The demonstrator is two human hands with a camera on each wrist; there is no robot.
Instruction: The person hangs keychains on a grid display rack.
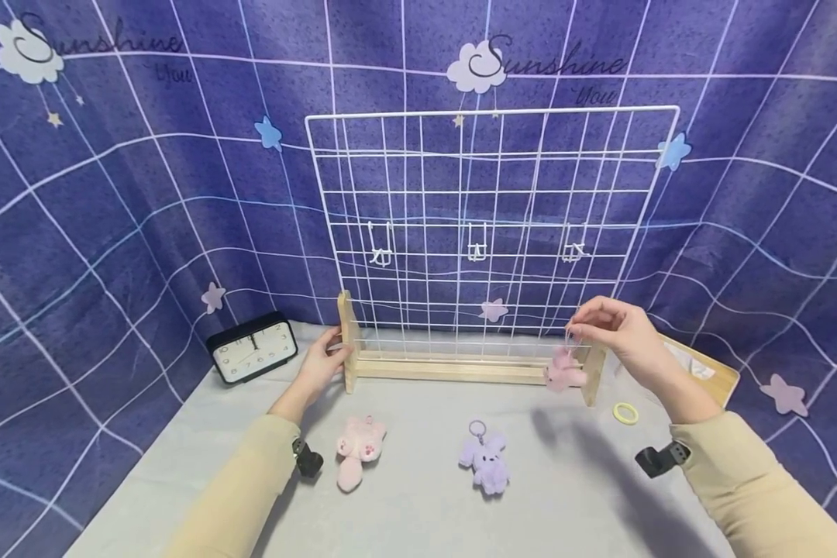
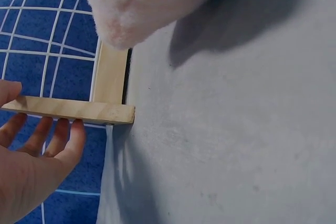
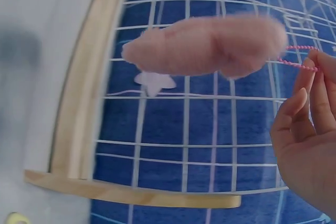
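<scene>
My right hand [image 1: 617,337] pinches a pink bead chain [image 3: 299,65], and a pink plush keychain [image 1: 565,372] dangles from it before the right end of the rack. This rack is a white wire grid [image 1: 488,112] standing in a wooden base [image 1: 453,372]. Three white hooks, such as the middle hook [image 1: 477,252], hang across the grid. With thumb on one side and fingers on the other, my left hand [image 1: 317,364] holds the base's left end post [image 2: 79,109]. A pale pink plush keychain [image 1: 360,446] and a purple plush keychain [image 1: 488,465] lie on the table in front.
Left of the rack stands a black-framed clock [image 1: 253,349]. A yellow ring [image 1: 625,413] lies on the grey-white tabletop [image 1: 418,515] near the right post, with a wooden tray [image 1: 721,380] behind my right forearm. Blue patterned cloth [image 1: 181,170] hangs behind everything.
</scene>
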